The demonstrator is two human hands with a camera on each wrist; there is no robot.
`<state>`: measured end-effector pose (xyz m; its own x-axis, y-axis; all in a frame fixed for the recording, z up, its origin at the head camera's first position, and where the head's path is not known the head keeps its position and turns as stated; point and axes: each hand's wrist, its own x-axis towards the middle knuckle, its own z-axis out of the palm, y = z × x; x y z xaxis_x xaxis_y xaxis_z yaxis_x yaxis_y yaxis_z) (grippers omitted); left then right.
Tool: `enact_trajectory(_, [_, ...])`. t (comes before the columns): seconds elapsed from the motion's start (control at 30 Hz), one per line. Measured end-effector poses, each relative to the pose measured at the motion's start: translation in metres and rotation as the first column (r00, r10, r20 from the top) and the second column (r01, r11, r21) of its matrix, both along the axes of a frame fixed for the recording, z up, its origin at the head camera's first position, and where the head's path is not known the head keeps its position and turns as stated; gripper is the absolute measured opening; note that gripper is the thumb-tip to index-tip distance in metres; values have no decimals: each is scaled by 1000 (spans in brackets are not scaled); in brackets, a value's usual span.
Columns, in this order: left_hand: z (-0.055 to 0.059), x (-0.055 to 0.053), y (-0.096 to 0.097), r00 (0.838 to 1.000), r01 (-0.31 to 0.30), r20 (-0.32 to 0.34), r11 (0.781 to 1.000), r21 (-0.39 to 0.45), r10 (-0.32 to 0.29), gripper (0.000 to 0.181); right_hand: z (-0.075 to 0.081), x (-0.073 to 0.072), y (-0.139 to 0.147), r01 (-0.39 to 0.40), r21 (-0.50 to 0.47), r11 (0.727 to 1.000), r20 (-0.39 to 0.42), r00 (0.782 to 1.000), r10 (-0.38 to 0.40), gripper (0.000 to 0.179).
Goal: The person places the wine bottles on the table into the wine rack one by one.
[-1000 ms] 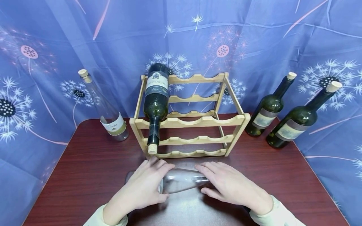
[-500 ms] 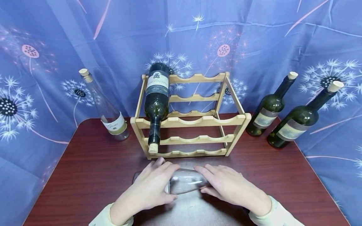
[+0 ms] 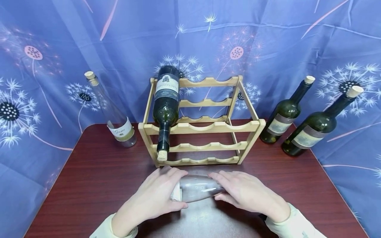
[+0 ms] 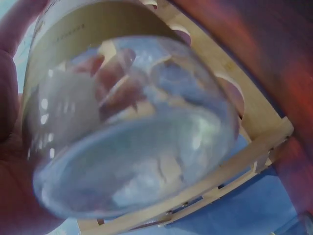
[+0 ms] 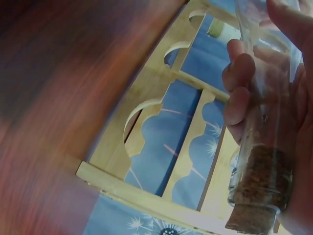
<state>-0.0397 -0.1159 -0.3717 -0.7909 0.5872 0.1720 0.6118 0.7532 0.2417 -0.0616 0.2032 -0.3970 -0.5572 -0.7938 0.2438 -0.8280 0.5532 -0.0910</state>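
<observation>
A clear glass wine bottle (image 3: 197,188) is held sideways between both hands, in front of the wooden rack. My left hand (image 3: 157,195) grips its body at the base end, over the pale label. In the left wrist view the round glass base (image 4: 132,166) fills the middle, with a gold label band above it. My right hand (image 3: 248,191) wraps round the neck end. The right wrist view shows its curled fingers (image 5: 239,73) around the neck and a cork (image 5: 252,219) in the mouth. In the head view the cork is hidden by the right hand.
The pale wooden rack (image 3: 218,127) stands behind the hands, a corked dark green bottle (image 3: 166,109) lying in its top left slot. One clear corked bottle (image 3: 120,132) stands at left. Two dark green bottles, one nearer (image 3: 309,135) and one farther (image 3: 279,122), stand at right.
The clear bottle and my left hand have shifted slightly to the right, and more of the label shows beside the left hand. Both hands keep their grip; the rack's bottle stays put.
</observation>
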Motion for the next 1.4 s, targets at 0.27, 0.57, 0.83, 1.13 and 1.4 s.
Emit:
enact_trajectory(0.27, [2,-2,-10,999,9,-31,1000,-28,-10,88,6,-4,6,21,-9,1000,93,995,-20,59])
enact_trajectory(0.57, [5,-4,-20,1000,-24,16,998,-55,25,92,11,-7,15,28,-11,1000,118,993,-27,60])
enact_trajectory(0.83, [11,-2,-29,997,-62,42,998,-34,63,91,19,-8,25,15,-38,999,110,994,-11,58])
enact_trajectory(1.13, [15,-2,-35,990,-90,104,996,-21,92,92,31,-7,41,52,-39,998,177,983,-44,56])
enact_trajectory(1.4, [20,-2,-42,986,-119,113,993,-14,120,87,39,-8,52,67,-50,997,228,972,-54,55])
